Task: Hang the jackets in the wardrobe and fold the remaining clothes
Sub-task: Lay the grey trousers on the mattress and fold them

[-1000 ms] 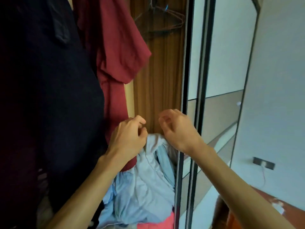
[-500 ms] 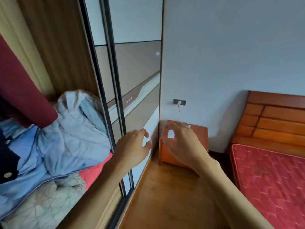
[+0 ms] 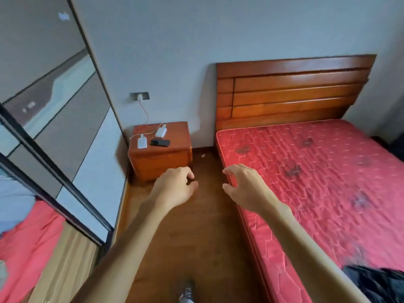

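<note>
Floor: bare wood strip between the wardrobe and the bed; the person stands on it.
Dark garment: a crumpled black heap on the near corner of the mattress, low at the right edge of view. Much of it is cut off or behind the right forearm, so I cannot tell its long axis.
Red cloth: piled inside the wardrobe, low on the left, beside the sliding door.
Left hand: out over the floor, fingers loosely curled, thumb close to the forefinger, holding nothing.
Right hand: level with the left and apart from it, over the mattress edge, fingers bent and spread, holding nothing.
Key relation: the dark garment lies behind and to the right of both hands, back toward the person's body. The right hand is the nearer one, so I judge the pick-up needs that arm to pull back and swing right.
Nightstand: just beyond the left hand, with a black phone on top.
Headboard: farthest, against the wall.
</note>
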Demonstrator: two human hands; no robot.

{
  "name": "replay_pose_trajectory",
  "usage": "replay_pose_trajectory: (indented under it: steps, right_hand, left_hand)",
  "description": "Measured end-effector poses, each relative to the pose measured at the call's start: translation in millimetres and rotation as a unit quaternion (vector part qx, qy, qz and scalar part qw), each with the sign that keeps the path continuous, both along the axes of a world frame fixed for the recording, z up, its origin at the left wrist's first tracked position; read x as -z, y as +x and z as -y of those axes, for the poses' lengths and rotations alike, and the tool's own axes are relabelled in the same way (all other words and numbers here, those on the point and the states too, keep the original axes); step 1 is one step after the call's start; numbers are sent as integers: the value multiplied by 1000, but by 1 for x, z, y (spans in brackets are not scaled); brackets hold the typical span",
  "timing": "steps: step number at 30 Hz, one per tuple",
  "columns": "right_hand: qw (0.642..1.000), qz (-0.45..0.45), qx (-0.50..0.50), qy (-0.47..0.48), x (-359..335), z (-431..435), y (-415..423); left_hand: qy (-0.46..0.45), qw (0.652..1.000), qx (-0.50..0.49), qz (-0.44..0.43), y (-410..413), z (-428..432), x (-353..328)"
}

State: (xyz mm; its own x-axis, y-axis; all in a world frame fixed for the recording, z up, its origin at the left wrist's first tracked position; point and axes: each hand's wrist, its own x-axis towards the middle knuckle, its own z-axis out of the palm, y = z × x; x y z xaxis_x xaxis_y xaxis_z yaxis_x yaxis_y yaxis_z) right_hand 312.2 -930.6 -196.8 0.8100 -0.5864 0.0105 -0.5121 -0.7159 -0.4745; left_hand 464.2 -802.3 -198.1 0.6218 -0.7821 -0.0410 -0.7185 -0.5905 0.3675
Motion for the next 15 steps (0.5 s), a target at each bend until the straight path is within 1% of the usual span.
replay_pose_trajectory:
  steps: [4,7,11,15]
  right_hand:
    - [998,-4,70,-1,6,30,-38]
    - [990,-4,144,0,11,58,-63]
    - [973,-13,232,13,19,91,-95]
    - [947,-15,318,33,23,112,-131]
  left_hand:
    - [19,995,93,-9,-27,56,2]
    - [26,985,169,-22,-44,102,2]
    - [53,962,266,-40,-67,168,2]
    - [84,931,351,-52,-95,226,7]
